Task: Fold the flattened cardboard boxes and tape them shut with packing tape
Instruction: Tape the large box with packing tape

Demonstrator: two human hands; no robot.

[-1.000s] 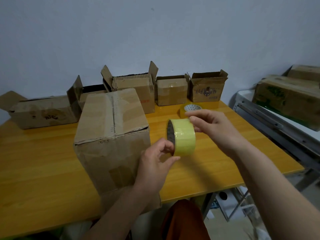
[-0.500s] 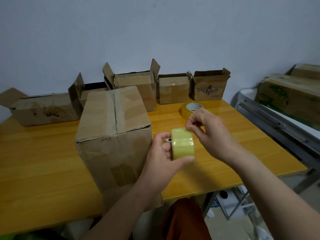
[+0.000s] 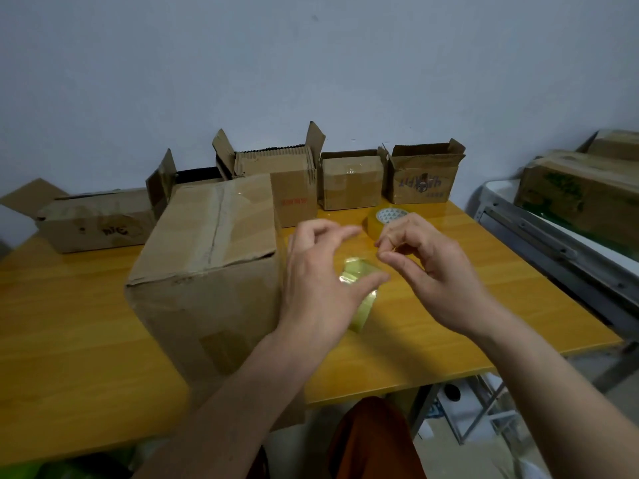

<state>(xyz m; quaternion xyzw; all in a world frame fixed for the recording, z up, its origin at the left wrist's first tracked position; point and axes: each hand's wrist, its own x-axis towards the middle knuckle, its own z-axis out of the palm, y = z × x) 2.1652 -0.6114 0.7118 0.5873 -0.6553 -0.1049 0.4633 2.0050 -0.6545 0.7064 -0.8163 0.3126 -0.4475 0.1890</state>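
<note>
My left hand (image 3: 321, 281) grips the tape roll (image 3: 359, 292) above the surface's near edge, just right of the box (image 3: 207, 257), while my right hand (image 3: 425, 267) pinches at its loose end.

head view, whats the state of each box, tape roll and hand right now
large cardboard box: folded up, top flaps down, seam taped
held tape roll: off the table, in the left hand
left hand: grips the held tape roll
right hand: fingers curled, pinching at the roll's edge
second tape roll: lying flat on the table
back-row boxes: most with flaps open
</note>
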